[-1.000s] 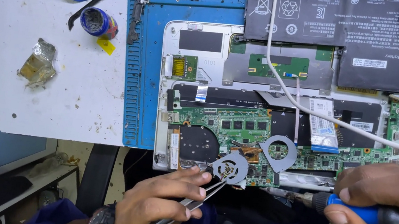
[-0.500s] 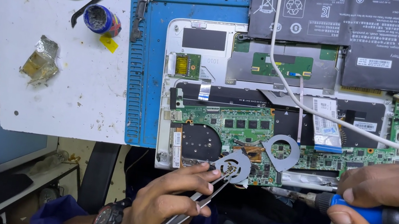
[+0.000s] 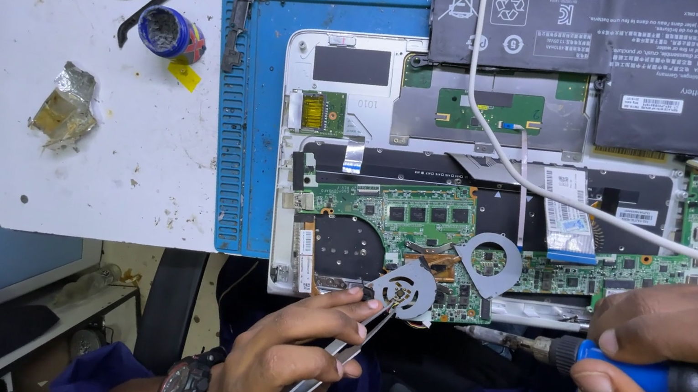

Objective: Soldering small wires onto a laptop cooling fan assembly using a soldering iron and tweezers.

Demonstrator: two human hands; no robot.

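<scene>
A: The left hand has its grip closed on a pair of metal tweezers, and the tips sit right at the hub of the grey fan cover, near the front edge of the open laptop.

B: And the right hand?

A: It is wrapped tight around the blue handle of a soldering iron. The iron's tip points left, just beside the green circuit board and near the tweezers.

B: So what worries you?

A: I judge the hot tip could stray onto the board and scorch a part or bridge two contacts, should the hand waver. Metal tweezers touching two points at once could do much the same.

B: Anything else close by?

A: The white cable runs across the whole machine towards the right. A tug on it might drag on the hand, I think. The black battery lies at the far edge, well apart from the tip, so it looks safer.

B: And the laptop itself?

A: Its near edge overhangs the blue mat on the worktop, so hard pressing there could tip it.
</scene>
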